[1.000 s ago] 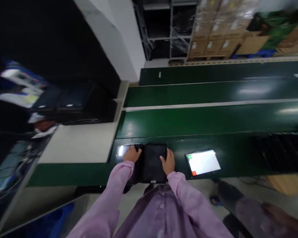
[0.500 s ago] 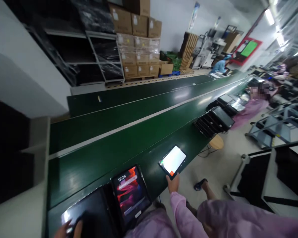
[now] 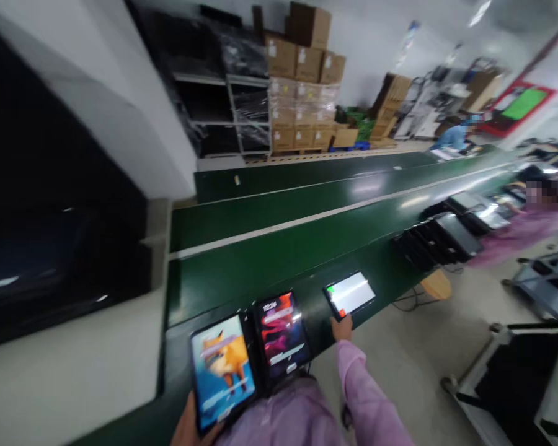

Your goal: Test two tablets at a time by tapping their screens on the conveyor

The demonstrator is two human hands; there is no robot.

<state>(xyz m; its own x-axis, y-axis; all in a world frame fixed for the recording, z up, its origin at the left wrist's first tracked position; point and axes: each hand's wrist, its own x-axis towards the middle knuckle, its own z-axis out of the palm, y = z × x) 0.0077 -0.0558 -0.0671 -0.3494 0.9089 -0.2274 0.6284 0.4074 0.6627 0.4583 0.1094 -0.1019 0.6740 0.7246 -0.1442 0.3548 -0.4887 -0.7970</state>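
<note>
My left hand (image 3: 189, 426) grips the lower left corner of a tablet (image 3: 223, 365) whose lit screen shows an orange fox on blue. Part of that hand is cut off by the bottom edge of the view. Just right of it lies a second tablet (image 3: 283, 334) with a red and dark lock screen, untouched by either hand. My right hand (image 3: 341, 327) holds a third tablet (image 3: 352, 293) by its near left corner. Its screen is mostly white, with a green and a red square at the left side; the tablet is over the green bench.
A long green bench (image 3: 270, 257) with a pale dividing strip runs away to the right. Stacked black tablets (image 3: 434, 241) stand farther along it, near a co-worker in pink (image 3: 525, 232). A wooden stool (image 3: 436, 285) and a cart (image 3: 502, 378) are on the right.
The view has swung left. The tablet at my left hand has gone from a dark screen to the fox picture, and that hand has moved to its lower corner. My right hand still holds its tablet.
</note>
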